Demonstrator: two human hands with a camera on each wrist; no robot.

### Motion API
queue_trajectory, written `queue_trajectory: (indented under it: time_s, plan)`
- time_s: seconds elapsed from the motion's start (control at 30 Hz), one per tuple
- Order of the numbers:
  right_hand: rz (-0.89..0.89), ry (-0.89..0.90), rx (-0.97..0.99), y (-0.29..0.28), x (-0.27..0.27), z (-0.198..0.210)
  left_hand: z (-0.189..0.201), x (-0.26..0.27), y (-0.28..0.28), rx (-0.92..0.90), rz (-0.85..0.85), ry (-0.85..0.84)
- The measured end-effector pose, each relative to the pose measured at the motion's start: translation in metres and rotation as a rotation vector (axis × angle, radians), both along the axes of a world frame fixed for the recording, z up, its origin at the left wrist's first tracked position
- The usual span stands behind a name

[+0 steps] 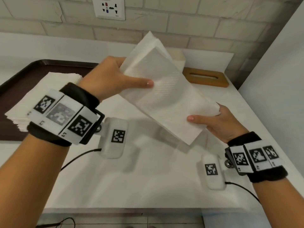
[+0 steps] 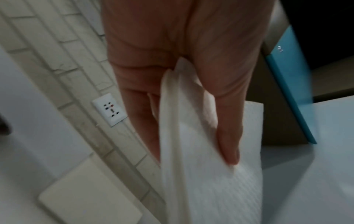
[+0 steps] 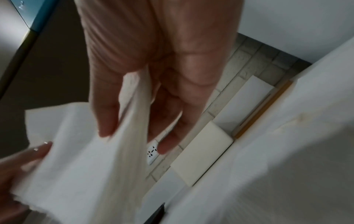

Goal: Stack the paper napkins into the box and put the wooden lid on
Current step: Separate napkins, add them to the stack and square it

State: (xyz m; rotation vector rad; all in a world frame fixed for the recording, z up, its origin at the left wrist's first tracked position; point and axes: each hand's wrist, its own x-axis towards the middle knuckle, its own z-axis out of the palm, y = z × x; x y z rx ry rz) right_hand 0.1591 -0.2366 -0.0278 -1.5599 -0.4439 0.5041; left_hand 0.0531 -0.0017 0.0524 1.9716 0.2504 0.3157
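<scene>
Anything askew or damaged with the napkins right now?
Only slightly: the held napkin bundle is fanned at its far end and ragged by the right hand. The left hand grips its other side. Nothing spilled.

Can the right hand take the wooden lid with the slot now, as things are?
Probably not yet. The right hand grips the white paper napkin bundle together with the left hand. The brown slotted wooden lid lies uncovered on the white counter beyond the bundle.

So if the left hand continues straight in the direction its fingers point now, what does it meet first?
Probably the cream box near the wall. The left hand, gripping the napkin bundle, points toward it, though the bundle hides most of it and depth is unclear.
</scene>
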Motion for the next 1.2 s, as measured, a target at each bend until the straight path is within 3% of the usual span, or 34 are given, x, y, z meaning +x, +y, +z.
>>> queue_trajectory:
  time_s: [0.2, 0.37, 0.47, 0.57, 0.83, 1.07, 1.2]
  plan:
    - [0.038, -0.217, -0.139, 0.01, -0.004, 0.008, 0.023, 0.007, -0.008, 0.282, -0.12, 0.019]
    - [0.03, -0.246, -0.134, 0.038, -0.011, 0.018, 0.02, 0.025, -0.025, 0.498, -0.174, 0.012]
    - [-0.045, -0.196, -0.065, 0.044, -0.007, 0.02, 0.006, 0.023, -0.014, 0.152, -0.07, -0.119]
    - [-0.101, -0.139, -0.009, 0.047, -0.004, 0.02, -0.025, 0.022, -0.012, -0.154, -0.086, -0.084]
    - [-0.154, 0.002, -0.017, 0.056, -0.004, -0.006, -0.095, 0.029, -0.035, -0.28, -0.038, 0.108]
    - [-0.163, -0.073, 0.026, 0.06, -0.003, 0.009, -0.088, 0.025, -0.038, -0.332, 0.047, -0.067]
    - [-0.075, -0.086, -0.056, 0.057, -0.006, 0.007, -0.095, 0.022, -0.038, -0.368, 0.052, -0.041]
